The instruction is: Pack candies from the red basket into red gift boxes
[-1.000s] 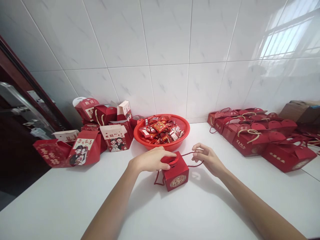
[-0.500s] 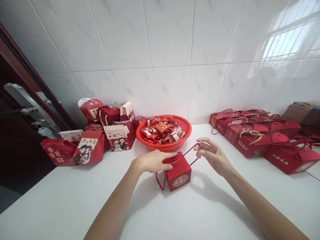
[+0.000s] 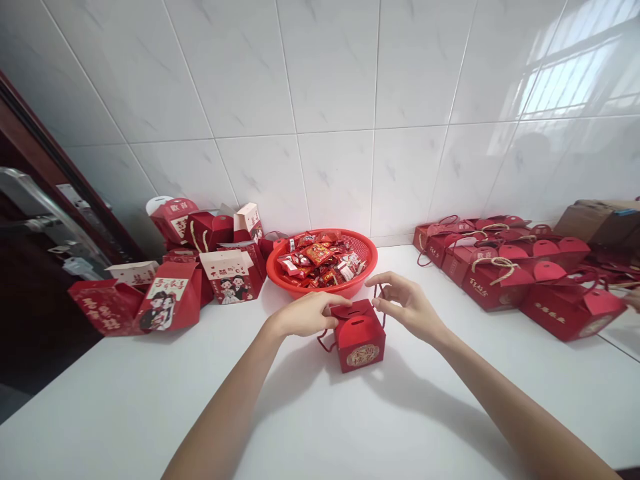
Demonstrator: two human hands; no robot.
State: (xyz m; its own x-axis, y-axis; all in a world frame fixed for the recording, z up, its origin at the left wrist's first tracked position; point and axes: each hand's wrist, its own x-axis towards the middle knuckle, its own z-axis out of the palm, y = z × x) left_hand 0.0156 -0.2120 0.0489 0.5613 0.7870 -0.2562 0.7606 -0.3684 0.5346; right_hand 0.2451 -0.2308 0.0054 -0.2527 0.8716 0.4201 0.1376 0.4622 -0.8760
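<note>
A small red box (image 3: 361, 347) with a gold emblem on its front and slotted top flaps stands upright on the white table. My left hand (image 3: 311, 313) is bent over its upper left edge, fingers against the flap. On the other side my right hand (image 3: 400, 303) pinches the dark red cord (image 3: 384, 313) beside the box top. A second loop of cord hangs at the box's left side, under my left hand. Behind the box sits a red basket (image 3: 320, 288) full of wrapped sweets.
Open red and white boxes (image 3: 170, 300) stand at the left near a dark door. Rows of closed red boxes (image 3: 565, 310) with cord handles are at the right. Another person's hand (image 3: 634, 299) shows at the right edge. A tiled wall (image 3: 335, 173) rises behind.
My right hand has moved left with the cord, close to the box top. The front flap stands more raised, and my left fingers have shifted back. A person's hand has appeared at the right edge.
</note>
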